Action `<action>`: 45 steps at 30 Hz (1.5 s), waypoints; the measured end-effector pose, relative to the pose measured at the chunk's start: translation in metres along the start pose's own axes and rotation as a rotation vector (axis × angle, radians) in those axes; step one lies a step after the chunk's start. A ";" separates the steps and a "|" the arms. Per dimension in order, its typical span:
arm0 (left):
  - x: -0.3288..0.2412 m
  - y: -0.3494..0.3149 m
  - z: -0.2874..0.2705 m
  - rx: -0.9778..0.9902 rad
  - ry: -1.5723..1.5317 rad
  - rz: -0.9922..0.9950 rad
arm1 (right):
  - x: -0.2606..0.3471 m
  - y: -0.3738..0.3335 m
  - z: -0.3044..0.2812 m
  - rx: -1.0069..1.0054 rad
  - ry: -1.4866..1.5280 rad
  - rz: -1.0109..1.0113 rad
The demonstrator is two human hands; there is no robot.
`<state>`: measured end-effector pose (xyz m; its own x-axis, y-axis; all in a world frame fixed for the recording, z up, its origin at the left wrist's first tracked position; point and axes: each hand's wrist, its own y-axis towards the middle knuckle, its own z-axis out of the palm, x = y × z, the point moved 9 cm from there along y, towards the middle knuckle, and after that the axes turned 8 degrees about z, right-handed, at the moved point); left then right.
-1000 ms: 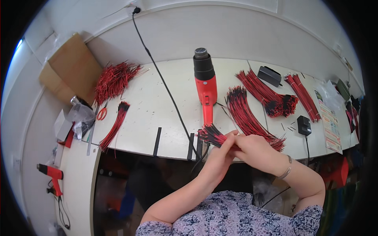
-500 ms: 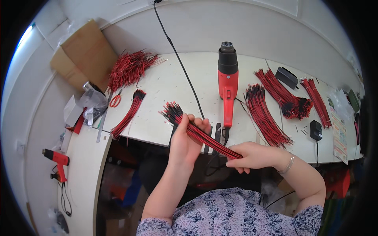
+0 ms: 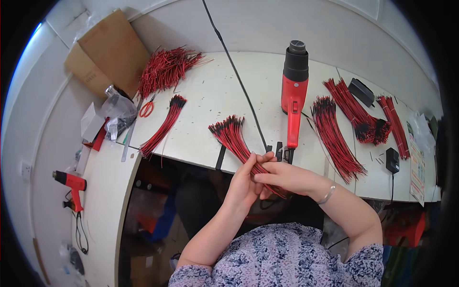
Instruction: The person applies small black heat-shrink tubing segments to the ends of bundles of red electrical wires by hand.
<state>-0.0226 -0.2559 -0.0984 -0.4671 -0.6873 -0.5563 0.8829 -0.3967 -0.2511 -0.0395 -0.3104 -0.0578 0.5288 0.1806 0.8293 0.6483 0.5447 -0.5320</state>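
Observation:
A bundle of thin red and black wires [image 3: 235,139] slants across the table's front edge, its black-sleeved ends fanned out on the white top. My left hand [image 3: 246,181] is closed around its lower part from the left. From the right, my right hand [image 3: 282,176] closes on the same stretch, its fingers meeting the left ones. A short tail of wires shows below both hands. Just beyond them a red and black heat gun [image 3: 294,93] stands nozzle up. Another wire bundle [image 3: 334,138] lies to its right, and a smaller wire bundle [image 3: 165,125] to the left.
A loose heap of red wires [image 3: 167,71] lies by a cardboard box [image 3: 107,52] at the back left, near orange-handled scissors [image 3: 147,109]. Tied wire bundles [image 3: 358,115] and a black power adapter [image 3: 392,160] are at the right. A black cable [image 3: 236,71] hangs across the table.
The wire bundle has come down from the air, its sleeved ends now spread on the table. My left hand has slid down toward the tail end, and both hands have come together there.

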 end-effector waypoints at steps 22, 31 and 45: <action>-0.015 -0.006 0.023 -0.046 -0.457 0.134 | 0.035 -0.065 0.005 -0.861 -0.367 -1.071; -0.009 -0.007 0.015 -0.102 -0.452 0.154 | 0.033 -0.068 0.018 -0.863 -0.499 -1.172; -0.049 -0.027 -0.011 -0.103 -0.181 0.162 | 0.023 -0.061 0.026 -0.837 -0.472 -1.021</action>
<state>-0.0228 -0.2050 -0.0726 -0.3121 -0.8381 -0.4474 0.9428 -0.2151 -0.2547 -0.0813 -0.3180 -0.0012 -0.4916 0.3522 0.7964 0.8485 -0.0119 0.5291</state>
